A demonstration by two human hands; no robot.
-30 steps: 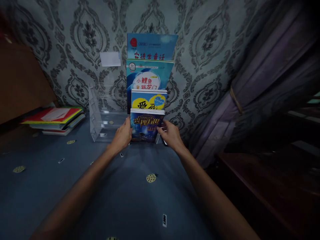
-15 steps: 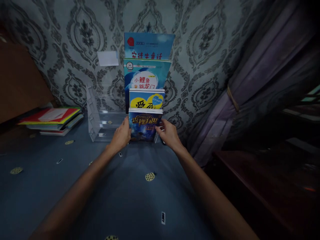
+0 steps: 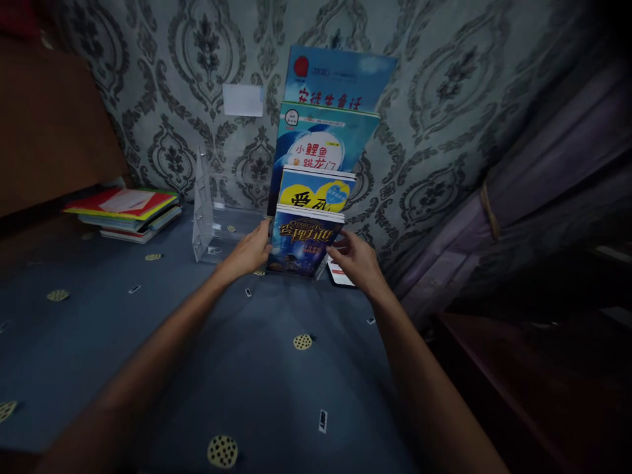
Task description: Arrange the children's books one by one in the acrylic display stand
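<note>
A dark blue book (image 3: 302, 247) with gold lettering stands upright at the front of a clear tiered rack (image 3: 201, 207), with white page edges showing at its top. My left hand (image 3: 251, 251) closes on its left edge. At its right edge, my right hand (image 3: 356, 259) has the thumb against the cover and the other fingers bent behind. Stepped up behind it stand a blue-and-yellow book (image 3: 316, 189), a teal book (image 3: 328, 135) and a taller blue book (image 3: 345, 76). The left part of the rack holds no books.
A phone (image 3: 340, 273) lies beside the rack under my right hand. To the left is a stack of books (image 3: 141, 214) with a red one on top, near a brown box-like panel (image 3: 49, 125). A tied purple curtain (image 3: 503, 184) hangs on the right.
My view has shifted and tilted, so the rack and books sit further right in it. More of the phone shows. Both hands stay at the sides of the dark blue book.
</note>
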